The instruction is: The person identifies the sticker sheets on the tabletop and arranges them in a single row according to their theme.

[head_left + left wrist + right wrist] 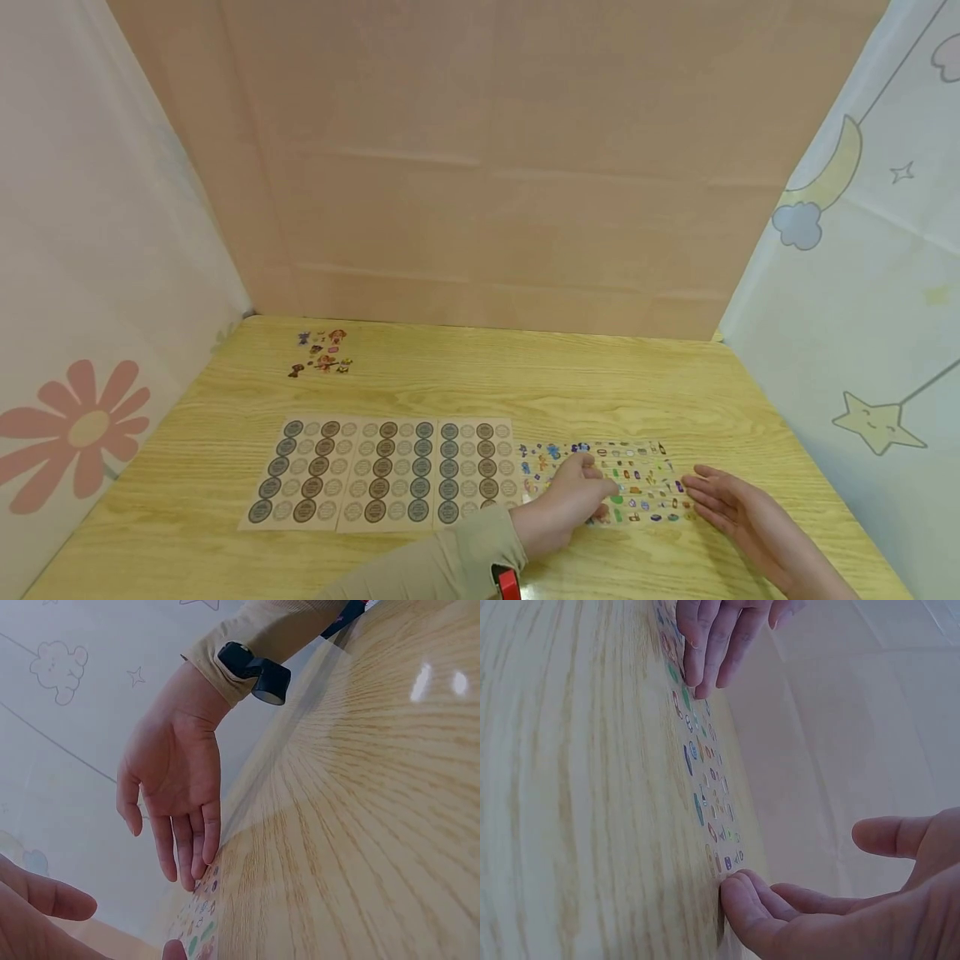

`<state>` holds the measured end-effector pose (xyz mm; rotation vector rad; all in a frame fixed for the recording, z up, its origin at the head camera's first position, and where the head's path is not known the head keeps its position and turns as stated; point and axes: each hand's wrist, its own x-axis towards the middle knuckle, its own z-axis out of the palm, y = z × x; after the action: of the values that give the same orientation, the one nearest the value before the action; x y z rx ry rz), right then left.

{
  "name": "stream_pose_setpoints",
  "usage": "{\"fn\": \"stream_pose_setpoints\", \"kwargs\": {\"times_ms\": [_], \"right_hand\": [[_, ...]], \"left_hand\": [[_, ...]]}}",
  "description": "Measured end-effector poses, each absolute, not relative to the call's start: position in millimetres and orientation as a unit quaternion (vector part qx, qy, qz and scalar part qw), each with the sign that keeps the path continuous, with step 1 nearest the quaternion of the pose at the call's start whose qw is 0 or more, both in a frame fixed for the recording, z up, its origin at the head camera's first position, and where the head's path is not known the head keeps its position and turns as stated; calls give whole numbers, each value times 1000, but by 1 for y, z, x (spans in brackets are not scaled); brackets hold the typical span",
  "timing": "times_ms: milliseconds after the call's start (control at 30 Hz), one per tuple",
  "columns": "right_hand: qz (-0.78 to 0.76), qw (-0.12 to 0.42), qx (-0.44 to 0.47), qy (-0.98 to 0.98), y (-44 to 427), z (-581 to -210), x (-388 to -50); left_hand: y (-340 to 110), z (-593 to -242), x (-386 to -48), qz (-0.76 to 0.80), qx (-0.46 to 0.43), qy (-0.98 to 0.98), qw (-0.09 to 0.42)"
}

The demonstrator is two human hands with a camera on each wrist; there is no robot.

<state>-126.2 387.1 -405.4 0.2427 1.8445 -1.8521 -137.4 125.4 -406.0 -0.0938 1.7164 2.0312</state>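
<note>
Clear sheets of small colourful stickers (637,477) lie flat on the table's right side. My left hand (572,498) rests over them with relaxed, slightly bent fingers, covering part of the stickers. At the sheets' right edge is my right hand (742,512), palm turned inward and fingers extended. In the right wrist view, the fingertips of that right hand (832,907) touch the table by the sheet's end, while the left hand (724,637) reaches down onto its other part. Seen from the left wrist, the right hand (176,780) has straight fingers and holds nothing.
Left of the stickers, three paper sheets with rows of round dark and pale labels (386,475) lie side by side. A small group of character stickers (322,353) is at the back left. Cloth walls (480,183) enclose the wooden table (600,383).
</note>
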Motion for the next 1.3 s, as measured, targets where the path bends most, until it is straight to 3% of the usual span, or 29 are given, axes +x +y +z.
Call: {"fn": "stream_pose_setpoints", "kwargs": {"times_ms": [300, 533, 800, 1000, 1300], "right_hand": [[-744, 259, 52, 613, 393, -404, -128], [-809, 296, -86, 501, 384, -395, -143], [-784, 277, -134, 539, 325, -380, -176], [-758, 269, -101, 585, 261, -369, -209], [-774, 315, -115, 536, 194, -359, -255]], "left_hand": [[123, -407, -139, 743, -35, 624, 240], [115, -402, -145, 765, -19, 596, 243], [83, -395, -157, 779, 17, 577, 246], [52, -390, -172, 806, 11, 554, 207], [-32, -370, -220, 832, -30, 536, 139]]}}
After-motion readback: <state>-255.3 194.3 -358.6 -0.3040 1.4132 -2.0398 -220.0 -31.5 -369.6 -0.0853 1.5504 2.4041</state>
